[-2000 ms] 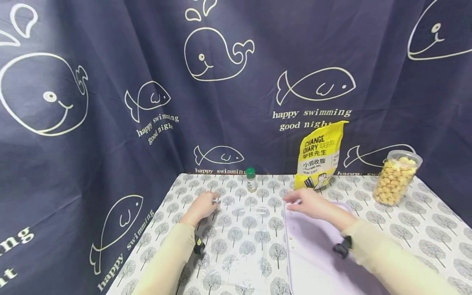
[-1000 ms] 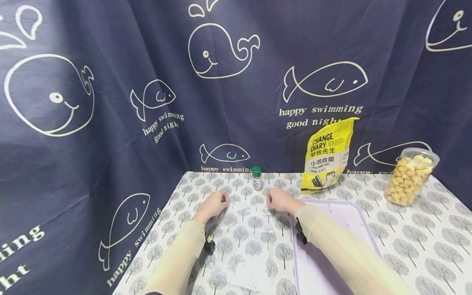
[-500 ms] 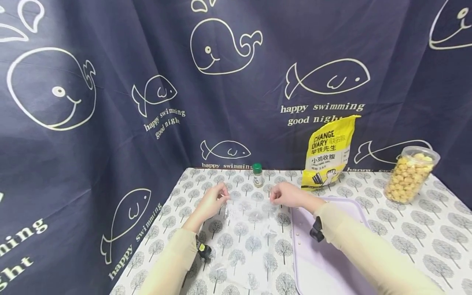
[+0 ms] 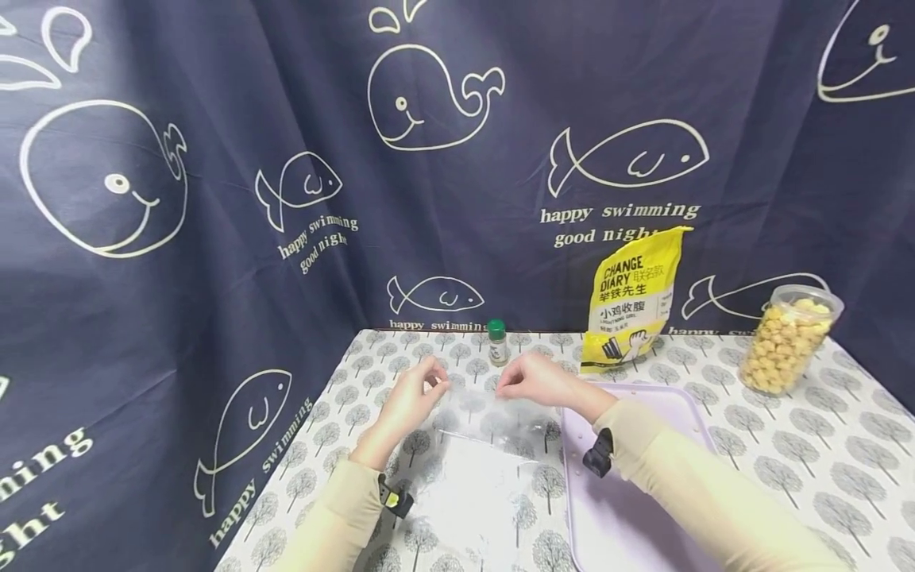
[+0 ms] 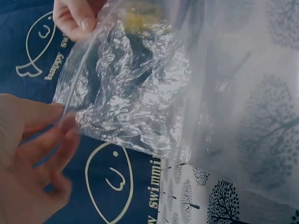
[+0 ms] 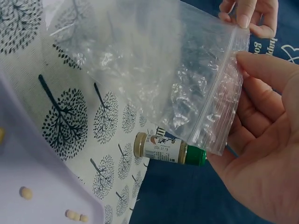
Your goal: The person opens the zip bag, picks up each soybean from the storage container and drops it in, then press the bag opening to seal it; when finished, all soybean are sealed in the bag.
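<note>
both hands (image 4: 418, 393) (image 4: 532, 380) pinch the clear bag (image 4: 480, 445) by its zip edge, frame centre; looks light, limp, slippery.

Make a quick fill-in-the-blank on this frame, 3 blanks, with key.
1. Both hands pinch the top edge of a clear plastic ____, the left hand at one corner and the right hand at the other.
2. The small spice bottle at the back of the table has a ____ cap.
3. The lavender tray lies under the ____ forearm.

Missing words: bag; green; right
</note>
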Motion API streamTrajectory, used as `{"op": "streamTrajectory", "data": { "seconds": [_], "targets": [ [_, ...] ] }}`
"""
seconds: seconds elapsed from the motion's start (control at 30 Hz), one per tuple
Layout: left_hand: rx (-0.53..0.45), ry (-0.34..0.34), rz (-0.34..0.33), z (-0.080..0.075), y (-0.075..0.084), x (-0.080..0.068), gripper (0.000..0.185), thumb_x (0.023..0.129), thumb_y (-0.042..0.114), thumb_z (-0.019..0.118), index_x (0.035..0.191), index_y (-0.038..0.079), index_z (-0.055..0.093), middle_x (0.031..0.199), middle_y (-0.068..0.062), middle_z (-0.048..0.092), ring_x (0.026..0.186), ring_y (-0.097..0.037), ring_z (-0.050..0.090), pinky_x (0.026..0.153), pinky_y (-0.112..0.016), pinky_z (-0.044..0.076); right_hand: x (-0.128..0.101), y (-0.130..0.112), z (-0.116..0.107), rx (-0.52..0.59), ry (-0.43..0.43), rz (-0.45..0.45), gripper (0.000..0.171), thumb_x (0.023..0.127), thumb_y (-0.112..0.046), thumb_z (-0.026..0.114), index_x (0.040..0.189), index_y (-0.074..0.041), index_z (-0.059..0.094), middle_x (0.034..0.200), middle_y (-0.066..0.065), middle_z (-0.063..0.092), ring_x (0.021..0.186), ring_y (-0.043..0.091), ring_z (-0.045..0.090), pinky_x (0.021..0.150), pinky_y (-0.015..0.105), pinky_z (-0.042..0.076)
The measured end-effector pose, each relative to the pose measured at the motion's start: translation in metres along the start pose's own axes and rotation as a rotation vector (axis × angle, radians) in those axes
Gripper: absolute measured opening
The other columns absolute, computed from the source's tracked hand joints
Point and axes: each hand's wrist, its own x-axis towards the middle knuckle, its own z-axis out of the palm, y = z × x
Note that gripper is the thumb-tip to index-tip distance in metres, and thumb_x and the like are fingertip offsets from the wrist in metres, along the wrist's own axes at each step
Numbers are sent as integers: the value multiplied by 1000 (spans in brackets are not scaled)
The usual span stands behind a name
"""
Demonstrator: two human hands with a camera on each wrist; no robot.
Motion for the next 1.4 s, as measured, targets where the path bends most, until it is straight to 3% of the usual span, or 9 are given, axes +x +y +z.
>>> {"op": "streamTrajectory", "data": {
  "seconds": [0.23,0.37,0.5,0.77,0.9,1.03,1.13,1.23,1.4],
  "targets": [
    [208,128,390,14,19,7,28,79,13,85,103,13,71,107,-1,68,104,-24,59,94,-44,51,4,2,-6,66,-14,66,8,88,-12,75,87,-6,80,77,-3,74,72,8,66,75,30,58],
    [266,137,517,24,24,11,24,79,18,86,100,18,75,102,3,68,99,-19,59,91,-39,49,8,4,-5,108,-37,77,9,89,-14,75,88,-6,80,77,-4,74,73,8,65,75,30,57],
    [291,171,544,29,25,11,20,77,19,87,94,20,77,95,6,70,93,-16,60,79,-35,46,9,4,-3,178,-64,78,9,89,-13,75,90,-5,79,82,-2,75,77,10,67,78,31,57],
    [289,229,599,34,24,10,11,78,18,85,84,18,76,92,6,71,90,-14,62,76,-34,46,4,7,-2,290,-88,116,15,90,-14,75,93,0,78,85,2,73,81,15,63,77,33,54],
    [287,278,663,35,23,9,10,80,19,83,82,17,73,92,6,69,90,-15,62,75,-35,47,2,7,-2,426,-113,157,18,92,-11,71,97,6,74,84,-2,67,79,14,57,73,28,50],
    [271,278,706,37,22,8,10,82,19,79,86,15,71,95,4,68,92,-16,62,76,-35,46,1,7,-1,570,-144,236,20,94,-8,67,102,10,70,90,1,67,85,15,59,83,30,53],
    [256,254,708,39,22,7,9,85,18,75,91,14,69,97,3,66,94,-17,62,77,-35,45,0,6,-2,547,-155,270,20,95,-11,66,103,6,71,98,3,68,94,16,60,92,34,51],
    [248,220,689,41,23,4,10,87,19,72,93,14,66,96,3,66,98,-18,61,81,-38,46,-1,6,-2,475,-160,266,16,96,-14,65,97,0,72,96,3,65,91,16,57,87,33,49],
    [247,161,656,43,25,1,13,86,16,73,91,14,61,93,3,63,104,-22,58,94,-48,43,-1,6,-1,417,-166,219,17,97,-12,63,91,3,69,81,-2,56,77,15,48,72,28,43]
  ]
}}
